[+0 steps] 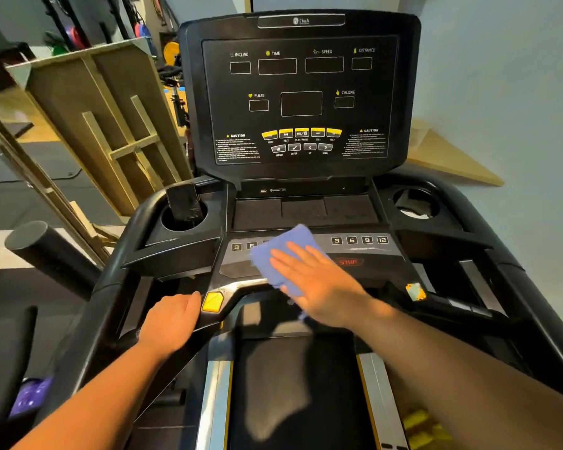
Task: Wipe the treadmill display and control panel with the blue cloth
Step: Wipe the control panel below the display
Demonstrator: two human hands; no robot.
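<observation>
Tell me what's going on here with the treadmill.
A person is wiping the treadmill's control panel. The right hand lies flat on a blue cloth, pressing it onto the lower panel, left of the red STOP button. The left hand grips the handlebar beside a yellow button. The upright display above is dark, and the cloth isn't on it. A phone stands in the left cup holder.

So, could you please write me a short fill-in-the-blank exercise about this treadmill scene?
1. The right hand presses a folded ___ cloth flat on the black control panel.
2. The left hand rests beside a ___ button on the handlebar.
3. A dark phone stands in the ___ cup holder.

Missing words: blue; yellow; left
</observation>
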